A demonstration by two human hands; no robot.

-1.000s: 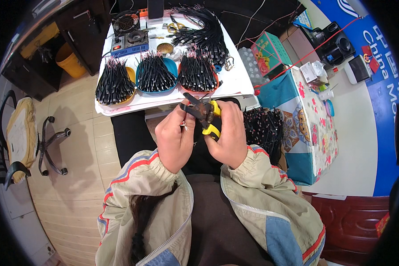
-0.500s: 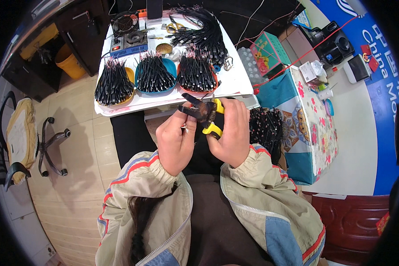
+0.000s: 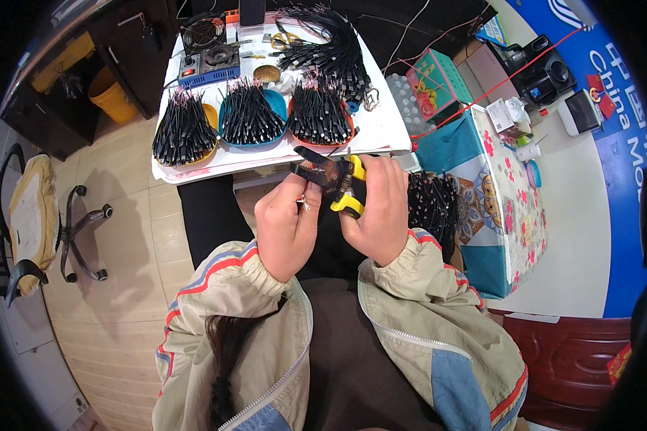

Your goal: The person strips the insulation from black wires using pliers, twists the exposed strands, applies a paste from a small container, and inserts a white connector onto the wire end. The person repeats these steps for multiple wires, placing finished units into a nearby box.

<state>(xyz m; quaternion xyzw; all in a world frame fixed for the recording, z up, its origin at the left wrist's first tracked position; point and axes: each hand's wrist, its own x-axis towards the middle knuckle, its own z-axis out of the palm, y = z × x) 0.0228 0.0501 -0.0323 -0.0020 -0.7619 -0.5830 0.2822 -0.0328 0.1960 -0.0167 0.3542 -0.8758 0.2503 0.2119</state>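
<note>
My right hand (image 3: 381, 212) is wrapped round a wire stripper (image 3: 331, 172) with dark jaws and yellow-and-black handles. The jaws point left, parted at their tips, over the fingertips of my left hand (image 3: 286, 228). My left fingers are pinched together right beside the tool; the jaws partly hide what they hold. A small silvery bit (image 3: 304, 202) shows at those fingers, too small to name. Beyond my hands, bundles of black cables (image 3: 251, 118) with metal plugs and pinkish wire ends fill a yellow, a blue (image 3: 274, 102) and a red tray.
The white table (image 3: 384, 129) also bears a blue device with a red switch (image 3: 210, 68), a small fan, yellow-handled scissors and a heap of black cables (image 3: 331, 50). More cables (image 3: 431, 205) hang at the right, by a cloth-covered stand (image 3: 514, 215). An office chair (image 3: 32, 223) stands left.
The stripper's jaws look a little closer together, and the tool has shifted slightly. Both hands stay nearly in place, while the whole view has moved a little.
</note>
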